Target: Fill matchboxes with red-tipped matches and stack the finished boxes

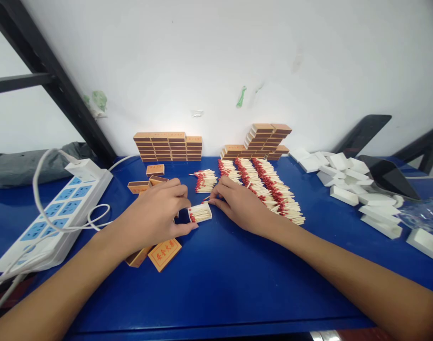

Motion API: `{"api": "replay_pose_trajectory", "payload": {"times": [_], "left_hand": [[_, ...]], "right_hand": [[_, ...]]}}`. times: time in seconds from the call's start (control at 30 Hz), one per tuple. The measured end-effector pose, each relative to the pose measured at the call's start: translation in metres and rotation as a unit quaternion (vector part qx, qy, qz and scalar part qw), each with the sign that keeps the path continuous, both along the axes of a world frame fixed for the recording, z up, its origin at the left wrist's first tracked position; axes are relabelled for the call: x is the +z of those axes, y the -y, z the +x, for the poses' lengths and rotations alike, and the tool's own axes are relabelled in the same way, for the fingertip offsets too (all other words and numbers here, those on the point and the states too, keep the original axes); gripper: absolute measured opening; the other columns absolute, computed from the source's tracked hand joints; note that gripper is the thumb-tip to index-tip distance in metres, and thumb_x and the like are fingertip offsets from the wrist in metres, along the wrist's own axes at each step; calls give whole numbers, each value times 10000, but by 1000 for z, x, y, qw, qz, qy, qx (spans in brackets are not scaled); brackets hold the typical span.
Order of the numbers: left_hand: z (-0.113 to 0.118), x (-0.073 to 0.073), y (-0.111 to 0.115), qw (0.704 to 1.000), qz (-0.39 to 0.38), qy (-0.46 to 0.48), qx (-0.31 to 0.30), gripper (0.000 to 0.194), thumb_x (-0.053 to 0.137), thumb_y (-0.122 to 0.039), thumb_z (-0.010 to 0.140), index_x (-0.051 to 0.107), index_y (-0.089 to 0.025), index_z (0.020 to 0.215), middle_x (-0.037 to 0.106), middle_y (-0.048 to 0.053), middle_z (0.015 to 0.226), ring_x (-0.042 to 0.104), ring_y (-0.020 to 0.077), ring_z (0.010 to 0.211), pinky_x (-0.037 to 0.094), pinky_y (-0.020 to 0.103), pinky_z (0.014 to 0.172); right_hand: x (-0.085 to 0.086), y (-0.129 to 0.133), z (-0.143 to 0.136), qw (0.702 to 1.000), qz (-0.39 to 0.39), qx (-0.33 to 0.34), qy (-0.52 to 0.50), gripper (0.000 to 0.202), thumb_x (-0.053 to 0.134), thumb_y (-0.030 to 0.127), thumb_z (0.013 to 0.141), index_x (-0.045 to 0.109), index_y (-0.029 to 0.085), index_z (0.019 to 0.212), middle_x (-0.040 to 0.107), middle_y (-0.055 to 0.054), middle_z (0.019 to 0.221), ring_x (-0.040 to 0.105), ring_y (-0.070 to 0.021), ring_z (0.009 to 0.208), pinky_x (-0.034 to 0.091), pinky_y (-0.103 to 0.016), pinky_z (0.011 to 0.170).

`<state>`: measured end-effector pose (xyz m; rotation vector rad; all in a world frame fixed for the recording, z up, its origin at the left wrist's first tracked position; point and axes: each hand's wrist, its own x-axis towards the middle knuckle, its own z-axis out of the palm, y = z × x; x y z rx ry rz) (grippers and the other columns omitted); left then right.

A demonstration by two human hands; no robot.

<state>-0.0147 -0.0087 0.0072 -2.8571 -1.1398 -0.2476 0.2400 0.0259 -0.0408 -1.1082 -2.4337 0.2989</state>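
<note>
A white matchbox tray point(201, 213) with matches in it, red heads toward the left, rests on the blue table between my hands. My left hand point(159, 208) holds the tray's left end between thumb and forefinger. Just past the tray's far right corner, my right hand point(234, 203) is pinched on a match point(205, 200); its fingertips partly hide it. Beyond the tray lies a small pile of matches point(205, 181). Longer rows of matches point(273, 189) spread behind my right hand. Orange matchbox sleeves point(164, 254) lie around my left hand, some partly hidden by it.
Stacked matchboxes point(168, 147) stand against the wall at left, and another stack point(261, 142) at right. Many white trays point(344, 175) are heaped on the right, near a dark dustpan-like piece point(390, 173). A power strip point(56, 213) with white cables lies at left.
</note>
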Motion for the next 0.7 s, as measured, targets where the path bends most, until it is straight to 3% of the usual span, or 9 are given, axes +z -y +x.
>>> {"api": "replay_pose_trajectory", "payload": {"times": [0.2, 0.37, 0.53, 0.7], "left_hand": [[1, -2, 2, 1000, 5, 11, 3, 313, 821, -467, 918, 816, -158, 970, 654, 52, 891, 598, 241, 903, 487, 385, 750], [1, -2, 2, 1000, 10, 13, -5, 301, 817, -473, 918, 813, -172, 935, 658, 51, 881, 595, 239, 894, 485, 389, 765], [1, -1, 2, 1000, 14, 11, -7, 289, 814, -463, 921, 811, -174, 940, 663, 55, 891, 592, 234, 887, 482, 378, 747], [1, 0, 2, 1000, 13, 16, -2, 281, 804, -467, 924, 806, -186, 929, 662, 54, 886, 593, 236, 901, 491, 374, 758]], "right_hand": [[15, 13, -2, 999, 18, 4, -27, 65, 628, 216, 1080, 664, 218, 1025, 641, -58, 1073, 662, -198, 917, 535, -342, 806], [15, 26, -9, 998, 27, 43, -28, 91, 610, 197, 1080, 679, 211, 1023, 640, -59, 1042, 665, -194, 899, 538, -335, 796], [10, 9, 0, 996, 18, 38, -83, 96, 632, 195, 1067, 726, 211, 1057, 656, -61, 1045, 659, -200, 935, 537, -342, 827], [-1, -10, 10, 997, 28, 37, -53, 177, 607, 190, 1065, 755, 212, 1158, 643, -84, 1077, 653, -224, 968, 547, -374, 861]]}}
